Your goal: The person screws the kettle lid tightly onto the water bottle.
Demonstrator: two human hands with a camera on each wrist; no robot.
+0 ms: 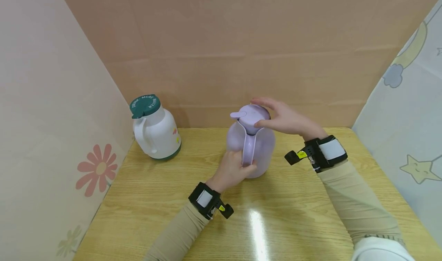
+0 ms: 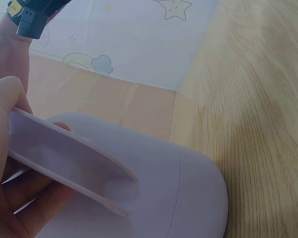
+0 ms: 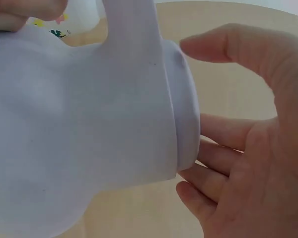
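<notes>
**Inspector:** Starting at the left of the wooden table [image 1: 145, 199]. What is standing there?

**Assistant:** A white thermos jug [image 1: 157, 132] with a dark green lid [image 1: 145, 105] is standing near the back left corner, upright, its handle facing left. It is sitting well apart from both hands.

**Inspector:** Moving right. The left hand?

**Assistant:** The left hand [image 1: 230, 171] is gripping the handle [image 1: 248, 150] of the lilac thermos jug [image 1: 251, 141]. The fingers are curling round the lower part of the handle, and the thumb is lying against its near edge. The left wrist view is showing the same handle [image 2: 64, 161] running through the closed fingers [image 2: 10, 124], with the jug's body [image 2: 174, 193] just beyond.

**Inspector:** Position of the lilac jug?

**Assistant:** It is standing upright near the middle of the table, towards the back wall, handle pointing at the person. It is sitting between the two hands, both touching it.

**Inspector:** And the right hand?

**Assistant:** The right hand [image 1: 284, 119] is reaching over from the right and cupping the lilac lid [image 1: 252, 115]. The fingers are spreading and bending round the lid's rim, thumb on the near side, fingertips on the far side. The right wrist view is showing the lid [image 3: 186, 111] lying inside that half-closed palm [image 3: 258, 173], thumb above, fingers touching below.
</notes>
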